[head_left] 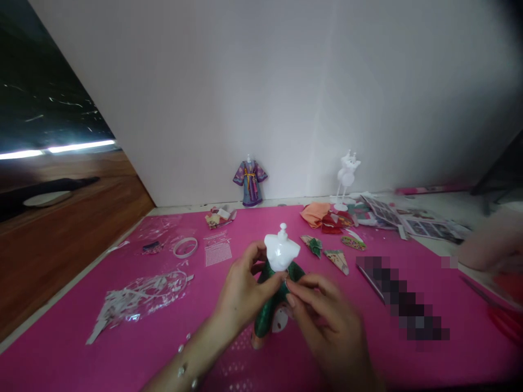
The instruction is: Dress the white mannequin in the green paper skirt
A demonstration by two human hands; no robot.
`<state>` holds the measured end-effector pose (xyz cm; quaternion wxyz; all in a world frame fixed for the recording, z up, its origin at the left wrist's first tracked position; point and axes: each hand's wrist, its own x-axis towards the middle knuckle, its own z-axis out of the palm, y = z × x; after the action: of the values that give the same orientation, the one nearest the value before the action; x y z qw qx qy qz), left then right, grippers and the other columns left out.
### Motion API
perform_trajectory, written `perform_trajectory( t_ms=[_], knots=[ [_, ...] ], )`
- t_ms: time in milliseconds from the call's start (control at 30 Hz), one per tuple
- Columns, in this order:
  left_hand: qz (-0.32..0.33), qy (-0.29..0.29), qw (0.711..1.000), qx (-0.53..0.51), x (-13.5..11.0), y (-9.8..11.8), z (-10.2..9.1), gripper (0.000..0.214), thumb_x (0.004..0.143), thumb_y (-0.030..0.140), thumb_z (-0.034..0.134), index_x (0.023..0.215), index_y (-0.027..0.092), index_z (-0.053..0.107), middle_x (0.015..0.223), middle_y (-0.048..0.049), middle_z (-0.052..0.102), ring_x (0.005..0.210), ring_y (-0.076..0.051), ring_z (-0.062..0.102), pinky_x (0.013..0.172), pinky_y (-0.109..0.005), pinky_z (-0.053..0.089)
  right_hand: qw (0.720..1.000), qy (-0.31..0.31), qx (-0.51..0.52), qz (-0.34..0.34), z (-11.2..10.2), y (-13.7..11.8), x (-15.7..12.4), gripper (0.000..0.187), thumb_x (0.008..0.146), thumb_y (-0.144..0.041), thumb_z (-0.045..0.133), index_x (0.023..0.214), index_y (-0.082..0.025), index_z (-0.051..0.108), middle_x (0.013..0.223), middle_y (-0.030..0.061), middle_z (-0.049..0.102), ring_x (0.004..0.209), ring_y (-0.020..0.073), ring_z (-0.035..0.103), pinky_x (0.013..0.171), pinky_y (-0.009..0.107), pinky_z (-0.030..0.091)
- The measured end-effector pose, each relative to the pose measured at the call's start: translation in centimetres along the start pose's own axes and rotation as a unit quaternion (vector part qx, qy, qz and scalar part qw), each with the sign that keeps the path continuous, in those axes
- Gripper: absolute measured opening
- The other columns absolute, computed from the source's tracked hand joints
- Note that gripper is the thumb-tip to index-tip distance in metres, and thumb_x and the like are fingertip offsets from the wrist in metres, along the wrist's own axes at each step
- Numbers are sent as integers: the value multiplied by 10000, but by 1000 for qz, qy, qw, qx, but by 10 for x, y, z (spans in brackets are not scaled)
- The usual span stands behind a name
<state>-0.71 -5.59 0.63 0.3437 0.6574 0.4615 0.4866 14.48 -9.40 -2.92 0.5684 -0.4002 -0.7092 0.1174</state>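
Note:
A small white doll mannequin (281, 252) stands upright in front of me, with dark green fabric (265, 317) wrapped around it below the bust. My left hand (241, 291) is closed around its left side, thumb pressed on the front of the waist. From the right, my right hand (329, 321) pinches the green cloth at the waist, close to the left thumb. Something small and shiny shows between the fingertips, too small to name. A pale piece with dark spots (280, 319) is partly visible under the cloth, between my hands.
Left lie a plastic bag of white strips (139, 296), a tape roll (185, 247) and a sheet of small white dots (218, 252). Behind are a dressed doll form (250, 182), a bare mannequin (347, 177) and fabric scraps (316, 212). Red-handled scissors (504, 324) lie right on the pink mat (163, 348).

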Motion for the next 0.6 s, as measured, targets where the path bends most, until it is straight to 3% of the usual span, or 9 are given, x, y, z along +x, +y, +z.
perform_trajectory(
  t_ms=[167, 467, 600],
  knots=[
    [-7, -14, 1000, -26, 0, 1, -1, 285, 751, 146, 707, 1000, 223, 592, 967, 2, 697, 921, -170, 654, 831, -293, 490, 996, 25, 75, 36, 2, 0, 0, 253, 866, -115, 578, 1014, -237, 743, 904, 59, 682, 761, 170, 683, 537, 228, 572],
    [-12, -32, 998, -52, 2, -1, -2, 285, 770, 188, 735, 1016, 227, 595, 983, 4, 686, 940, -173, 644, 845, -306, 472, 996, 43, 61, 58, -4, 6, 1, 184, 855, -134, 612, 940, -230, 745, 917, 44, 719, 829, 169, 691, 694, 249, 586],
    [-10, -39, 997, -58, 1, 1, -1, 292, 759, 166, 740, 1008, 227, 602, 966, 10, 685, 927, -171, 648, 849, -308, 477, 996, 49, 45, 62, -6, 8, 6, 168, 860, -145, 619, 933, -241, 735, 894, 33, 722, 825, 169, 683, 678, 252, 568]
  ],
)
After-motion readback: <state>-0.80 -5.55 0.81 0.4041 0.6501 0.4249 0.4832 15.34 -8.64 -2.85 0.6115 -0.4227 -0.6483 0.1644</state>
